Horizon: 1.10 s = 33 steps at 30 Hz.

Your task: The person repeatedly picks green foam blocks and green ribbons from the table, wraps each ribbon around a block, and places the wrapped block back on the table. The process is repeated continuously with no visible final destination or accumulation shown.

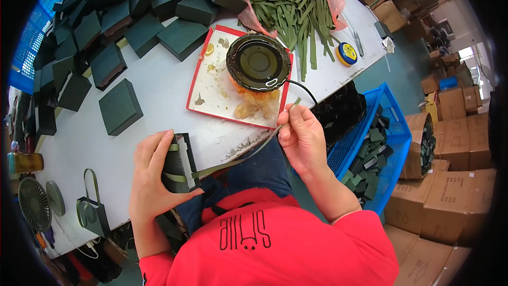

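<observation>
My left hand [147, 172] is closed around a small dark green box [186, 154] near the table's front edge. The box stands on end with its pale inner side showing. A green ribbon [225, 166] runs out from it to the right in a slack curve. My right hand [302, 139] pinches the far part of that ribbon, its tip sticking up past the fingers. Just beyond this hand is a round dark pot [257, 62] with glossy contents. It sits on a red-rimmed white tray [197, 82] smeared with amber, glue-like residue.
Dark green boxes [182, 37] pile up at the far left, with one box [120, 107] apart. A pink plastic bag [337, 8] spills green ribbon strips [296, 0]. A yellow-and-blue round tin [346, 53], a blue crate [400, 137], cartons [450, 196] and a fan [35, 204] stand around.
</observation>
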Each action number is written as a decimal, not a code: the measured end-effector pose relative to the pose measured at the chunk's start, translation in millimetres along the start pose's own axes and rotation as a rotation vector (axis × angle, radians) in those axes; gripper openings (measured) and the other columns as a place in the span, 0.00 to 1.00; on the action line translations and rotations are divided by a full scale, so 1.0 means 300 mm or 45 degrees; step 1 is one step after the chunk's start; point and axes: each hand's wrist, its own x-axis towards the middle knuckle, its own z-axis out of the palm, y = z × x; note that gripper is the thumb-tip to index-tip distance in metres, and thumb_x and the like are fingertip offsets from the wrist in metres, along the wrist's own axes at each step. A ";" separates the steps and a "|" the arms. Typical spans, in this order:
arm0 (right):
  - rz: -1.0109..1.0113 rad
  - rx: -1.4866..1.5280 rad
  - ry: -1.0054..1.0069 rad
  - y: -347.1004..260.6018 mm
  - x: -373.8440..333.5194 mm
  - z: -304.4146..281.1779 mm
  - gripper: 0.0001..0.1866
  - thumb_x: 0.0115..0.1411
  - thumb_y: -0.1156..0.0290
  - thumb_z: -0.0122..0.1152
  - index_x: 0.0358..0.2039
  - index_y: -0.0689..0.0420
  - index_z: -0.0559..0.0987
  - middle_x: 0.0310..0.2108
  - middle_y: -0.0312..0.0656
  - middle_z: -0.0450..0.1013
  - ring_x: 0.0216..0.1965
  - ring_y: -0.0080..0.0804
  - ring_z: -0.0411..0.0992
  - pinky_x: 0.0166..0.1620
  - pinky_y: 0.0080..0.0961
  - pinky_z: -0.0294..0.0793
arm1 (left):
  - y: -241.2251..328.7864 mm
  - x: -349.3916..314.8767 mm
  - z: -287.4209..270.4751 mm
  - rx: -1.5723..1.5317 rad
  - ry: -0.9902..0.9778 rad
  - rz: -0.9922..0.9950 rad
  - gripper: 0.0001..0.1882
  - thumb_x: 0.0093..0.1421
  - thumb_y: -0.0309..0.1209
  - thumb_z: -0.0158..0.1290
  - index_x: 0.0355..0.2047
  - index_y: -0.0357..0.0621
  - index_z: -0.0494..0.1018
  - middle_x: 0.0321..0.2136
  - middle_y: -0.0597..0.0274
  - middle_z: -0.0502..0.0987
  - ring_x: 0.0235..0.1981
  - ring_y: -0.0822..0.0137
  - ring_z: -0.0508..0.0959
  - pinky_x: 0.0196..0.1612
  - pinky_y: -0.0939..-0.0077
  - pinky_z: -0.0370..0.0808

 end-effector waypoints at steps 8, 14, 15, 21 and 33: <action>-0.004 -0.440 0.038 -0.041 0.066 0.030 0.11 0.69 0.67 0.63 0.42 0.63 0.78 0.28 0.38 0.78 0.21 0.20 0.74 0.24 0.18 0.73 | 0.036 0.042 0.025 -0.033 -0.051 0.075 0.56 0.32 0.42 0.77 0.63 0.38 0.68 0.58 0.50 0.71 0.59 0.45 0.69 0.61 0.52 0.67; -0.048 -0.488 0.055 -0.040 0.115 0.014 0.11 0.67 0.67 0.66 0.39 0.63 0.78 0.25 0.35 0.75 0.18 0.17 0.70 0.21 0.15 0.70 | 0.052 0.058 0.038 -0.036 -0.074 0.106 0.56 0.31 0.41 0.77 0.63 0.38 0.68 0.58 0.51 0.70 0.59 0.46 0.69 0.62 0.52 0.66; -0.041 -0.505 0.057 -0.039 0.121 0.010 0.11 0.67 0.66 0.66 0.39 0.63 0.78 0.24 0.34 0.75 0.17 0.16 0.69 0.21 0.15 0.69 | 0.054 0.060 0.040 -0.039 -0.074 0.108 0.57 0.31 0.41 0.77 0.63 0.38 0.68 0.58 0.51 0.70 0.59 0.46 0.69 0.62 0.52 0.66; -0.041 -0.522 0.084 -0.034 0.139 0.017 0.12 0.66 0.65 0.67 0.37 0.62 0.78 0.23 0.33 0.74 0.16 0.14 0.67 0.18 0.13 0.66 | 0.053 0.066 0.040 -0.015 -0.083 0.155 0.57 0.31 0.41 0.78 0.63 0.37 0.67 0.58 0.48 0.69 0.58 0.43 0.69 0.60 0.52 0.69; 0.046 -0.503 0.119 -0.050 0.157 0.017 0.12 0.66 0.65 0.66 0.31 0.57 0.76 0.20 0.32 0.71 0.14 0.15 0.63 0.17 0.15 0.61 | 0.058 0.064 0.043 -0.006 -0.107 0.133 0.57 0.31 0.41 0.78 0.64 0.38 0.67 0.59 0.49 0.69 0.59 0.43 0.69 0.60 0.52 0.70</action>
